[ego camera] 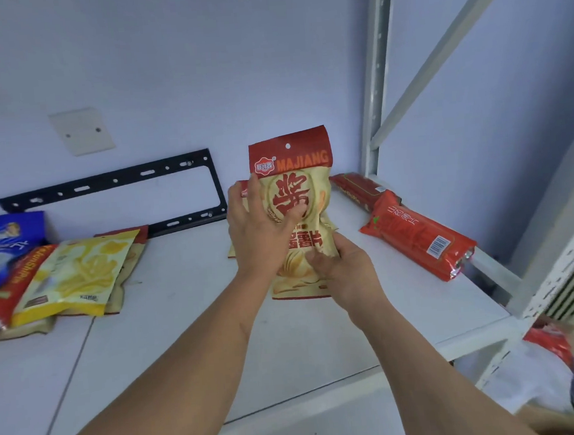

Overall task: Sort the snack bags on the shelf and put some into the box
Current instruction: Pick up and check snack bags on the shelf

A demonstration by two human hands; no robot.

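Observation:
A cream and red snack bag marked MAJIANG (292, 169) stands upright at the middle of the white shelf (171, 329). My left hand (259, 233) grips its left side and front, fingers spread, thumb across the print. My right hand (341, 268) pinches its lower right edge. Another bag of the same kind stands just behind it, mostly hidden. Two red bags (417, 238) lie at the shelf's right end. At the left lies a pile with a yellow bag (77, 271), a blue bag (3, 246) and red-edged bags.
A black metal bracket (118, 182) is fixed to the wall behind the shelf. A grey shelf upright (375, 90) and diagonal brace stand at the right. Below right, more bags (565, 367) show blurred on a lower level.

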